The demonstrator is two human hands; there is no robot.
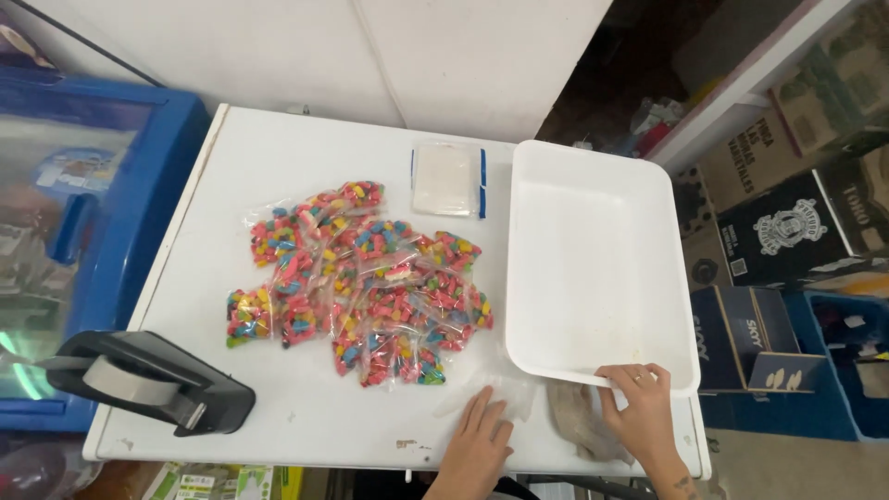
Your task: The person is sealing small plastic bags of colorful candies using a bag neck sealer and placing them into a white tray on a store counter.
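Observation:
My right hand grips the near rim of a large white plastic tray that lies on the right side of a white table. My left hand rests flat, fingers apart, on a clear plastic bag near the table's front edge. A pile of several small clear bags of colourful candy is spread over the middle of the table. A stack of empty clear zip bags with a blue strip lies beyond the pile, beside the tray.
A black tape dispenser stands at the front left corner. A crumpled cloth lies under the tray's near edge. A blue freezer stands to the left; cardboard boxes and a blue crate crowd the right.

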